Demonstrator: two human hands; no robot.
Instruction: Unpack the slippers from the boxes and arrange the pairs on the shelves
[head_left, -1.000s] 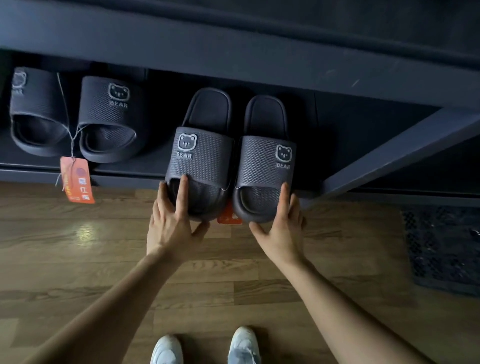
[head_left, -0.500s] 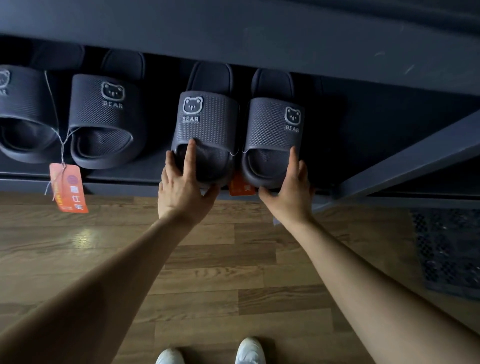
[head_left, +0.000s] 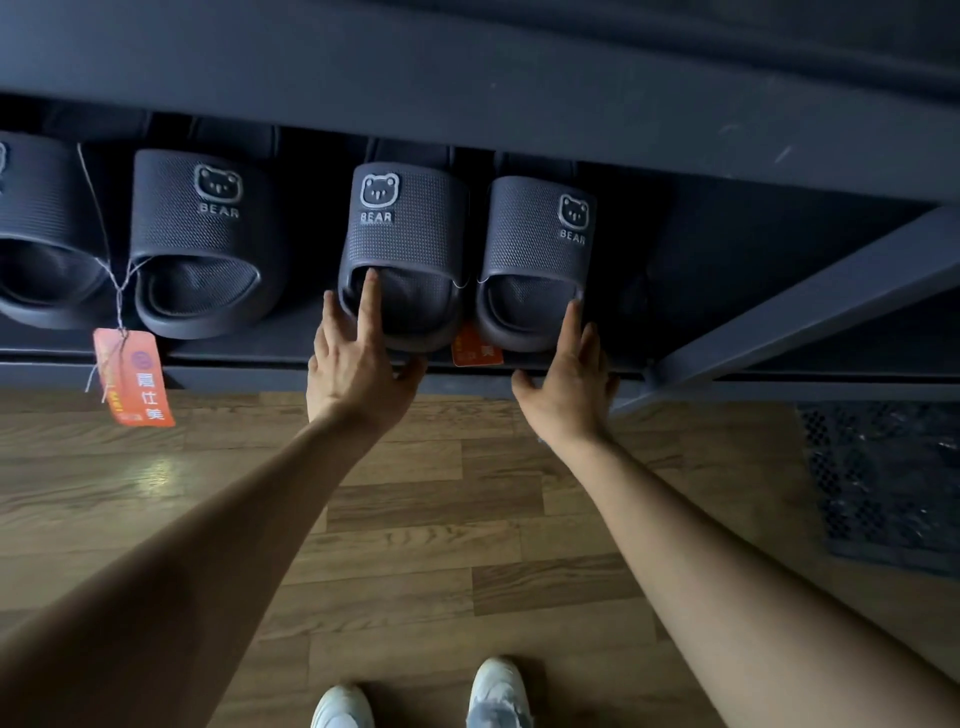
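Note:
A dark grey pair of "BEAR" slippers stands side by side on the lowest shelf (head_left: 249, 358), toes toward me. My left hand (head_left: 358, 374) touches the toe of the left slipper (head_left: 410, 228), with its index finger straight on the toe opening and its thumb under the front edge. My right hand (head_left: 566, 384) rests with straight fingers against the right side of the right slipper's (head_left: 535, 234) toe. An orange tag (head_left: 475, 351) peeks out between the two toes. The heels are hidden under the shelf above.
A second identical pair (head_left: 202, 228) sits further left on the same shelf, with an orange tag (head_left: 135, 379) hanging on a string over the edge. An upper shelf board (head_left: 467, 88) overhangs. A diagonal brace (head_left: 810, 301) crosses at right. A dark mat (head_left: 883, 478) lies on the wooden floor.
Both hands have pushed the pair away from me, from overhanging the shelf edge to deeper on the shelf. The heels have slid under the upper board.

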